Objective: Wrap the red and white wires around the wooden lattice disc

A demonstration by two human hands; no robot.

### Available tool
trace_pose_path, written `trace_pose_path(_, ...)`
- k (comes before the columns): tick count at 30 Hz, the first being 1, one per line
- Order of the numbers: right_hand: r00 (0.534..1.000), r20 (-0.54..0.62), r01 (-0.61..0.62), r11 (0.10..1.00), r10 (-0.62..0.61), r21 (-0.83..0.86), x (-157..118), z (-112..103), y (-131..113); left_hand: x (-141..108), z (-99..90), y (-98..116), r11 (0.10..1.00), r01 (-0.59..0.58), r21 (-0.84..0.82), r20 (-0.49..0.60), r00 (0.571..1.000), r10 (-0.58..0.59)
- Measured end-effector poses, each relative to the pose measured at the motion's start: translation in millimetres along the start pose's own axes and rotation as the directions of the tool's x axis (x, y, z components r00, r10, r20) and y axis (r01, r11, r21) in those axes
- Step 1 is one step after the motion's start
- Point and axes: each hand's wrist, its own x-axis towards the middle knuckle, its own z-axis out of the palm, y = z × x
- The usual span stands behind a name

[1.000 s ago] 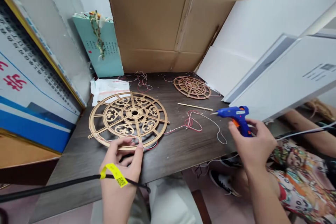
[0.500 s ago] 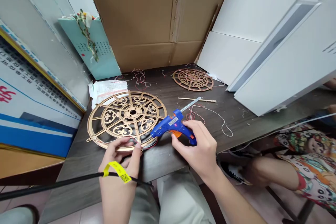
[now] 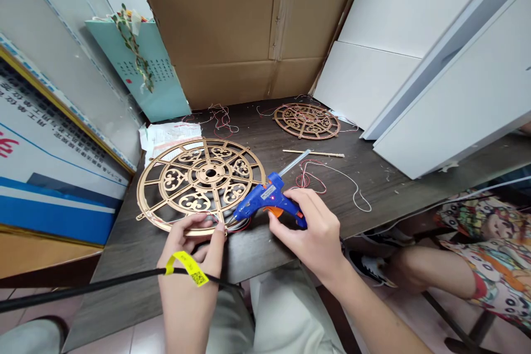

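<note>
**Steady now, working right up at the near edge!**

Dark table point(image 3: 249, 251) beneath it all, and here's the big one: the openwork wooden wheel point(image 3: 211, 181), left of centre at the near side, its near rim in my grip. A second wheel point(image 3: 307, 116) lies far right, well apart. My right hand point(image 3: 313, 227) wraps the handle of the blue glue gun point(image 3: 262, 199), whose nose points left and down at the rim. My left hand point(image 3: 180, 242) pinches that rim, thumb against fingers, just left of the nozzle. A pale stick point(image 3: 327, 154) lies beyond the gun, loose wire point(image 3: 305, 180) coiled nearer. I'd call this step gluing at the rim, perhaps where those thin wires point(image 3: 240, 227) run beside it. Whether the orange trigger point(image 3: 275, 212) is squeezed, I can't tell. And the little nozzle point(image 3: 232, 218), right by my thumb: touching wood or just above, too close to call! What this calls for, I judge, is a still rim, a measured squeeze and fingertips clear of the heat.
</note>
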Motion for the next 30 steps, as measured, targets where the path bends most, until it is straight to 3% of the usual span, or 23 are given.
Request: trace_pose_path(30, 0.999, -0.011, 0.051, 0.998, -0.051, -0.027, -2.9, -1.6, 2.3, 0.7, -0.5, 0.0, 1.000, 0.019, 0.012, -0.008, 1.000, -0.019)
